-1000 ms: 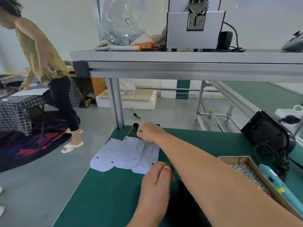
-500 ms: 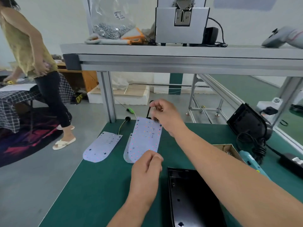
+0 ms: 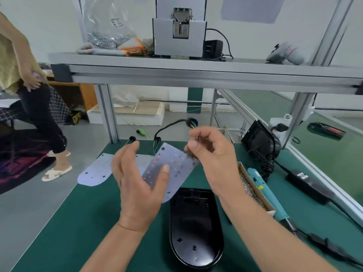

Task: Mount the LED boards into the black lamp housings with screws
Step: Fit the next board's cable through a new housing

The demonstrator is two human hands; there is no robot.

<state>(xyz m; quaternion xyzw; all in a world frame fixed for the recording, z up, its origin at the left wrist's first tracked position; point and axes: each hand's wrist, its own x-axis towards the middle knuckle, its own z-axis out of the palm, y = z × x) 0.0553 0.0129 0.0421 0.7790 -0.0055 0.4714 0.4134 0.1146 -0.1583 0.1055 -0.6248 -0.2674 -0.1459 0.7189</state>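
My right hand (image 3: 212, 156) pinches the wired top edge of a pale LED board (image 3: 176, 163) and holds it tilted in the air above the far end of the black lamp housing (image 3: 196, 232). That housing lies open side up on the green table, just in front of me. My left hand (image 3: 137, 185) is spread in front of the board's lower left part, with straight, blurred fingers and the thumb across the board's face. I cannot tell whether it touches the board. Two more LED boards (image 3: 94, 171) lie flat at the table's far left.
A cardboard box of screws (image 3: 253, 191) and a teal electric screwdriver (image 3: 263, 185) lie to the right. Another black housing (image 3: 259, 140) with a cable stands at the far right, beside a power adapter (image 3: 308, 183). An aluminium shelf (image 3: 196, 73) spans overhead. A person (image 3: 29, 79) stands at the left.
The board has come off the table and toward me over the housing, carried by my right hand. My left hand has left its pinch on the board's lower edge and spread out.
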